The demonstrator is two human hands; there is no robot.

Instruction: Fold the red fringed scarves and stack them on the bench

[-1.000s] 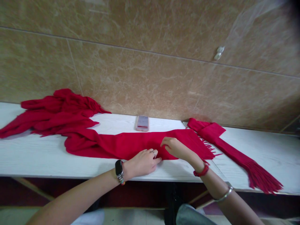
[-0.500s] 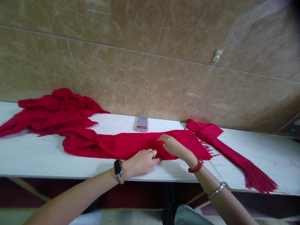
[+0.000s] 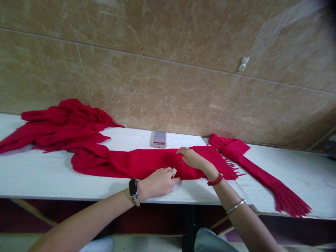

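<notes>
A red scarf [image 3: 147,161] lies spread lengthwise on the white tabletop, its fringed end to the right. At its near edge my left hand [image 3: 160,182], wearing a ring and a watch, is closed with fingertips pinched at the cloth; the exact grip is partly hidden. My right hand [image 3: 193,159] rests on top of the scarf near the fringed end, palm down, fingers loosely bent and thumb apart. Leftward, the scarf runs up to a crumpled heap of red cloth [image 3: 63,126]. Right of the fringe lies a narrow folded red scarf [image 3: 258,173] with long tassels.
Against the tiled wall [image 3: 162,98] lies a phone [image 3: 159,139], its screen blurred out. The white tabletop [image 3: 105,189] ends just below my hands, with a dark space under it. A small white fitting [image 3: 243,64] sits on the wall.
My right wrist and forearm have shifted slightly left, while the fingers stay on the scarf. My left hand and the scarf hold nearly the same place.
</notes>
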